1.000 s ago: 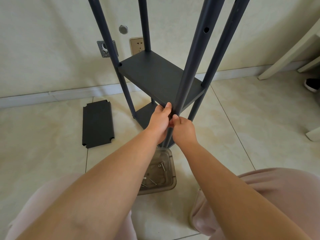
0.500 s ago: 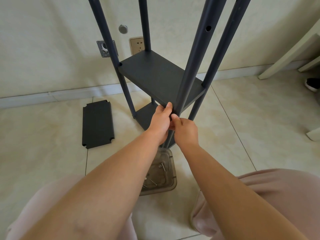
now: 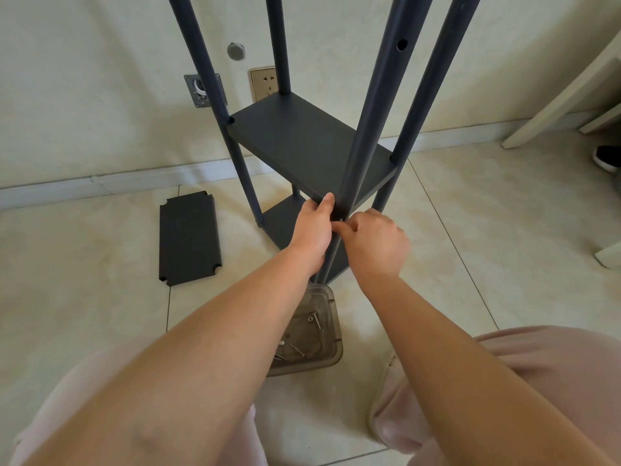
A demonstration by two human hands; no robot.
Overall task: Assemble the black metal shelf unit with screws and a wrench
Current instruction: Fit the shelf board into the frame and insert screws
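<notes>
The black metal shelf unit (image 3: 312, 142) stands upright on the tiled floor in front of you, close to the pale wall. Its four legs are round, matte tubes; the near post (image 3: 373, 122) carries a round bolt hole high up. Two flat rectangular shelves are fitted: an upper shelf (image 3: 302, 139) with a smooth, dull surface, and a lower shelf (image 3: 285, 223) near the floor, mostly hidden behind your arms.

A loose shelf panel (image 3: 189, 237) lies flat on the floor to the left, well apart from the unit, with scooped notches at its corners. A translucent, smoky plastic tray (image 3: 331, 334) sits just in front of the near post's foot, holding a few silver screws (image 3: 314, 320); your left forearm covers its left side. On the wall behind are a socket (image 3: 263, 83), a square metal plate (image 3: 198, 90) and a round cap (image 3: 236, 51). Pale furniture legs and a dark shoe (image 3: 606, 158) sit at the right edge.

Your left hand (image 3: 314, 230) grips the near corner of the upper shelf where it meets the post, thumb on top at the shelf's edge, fingers curled beneath. Your right hand (image 3: 376, 240) is curled beside the post, its fingertips pinching a small metal piece (image 3: 341, 220) against the post at the joint; it is too small to tell whether it is a screw.
</notes>
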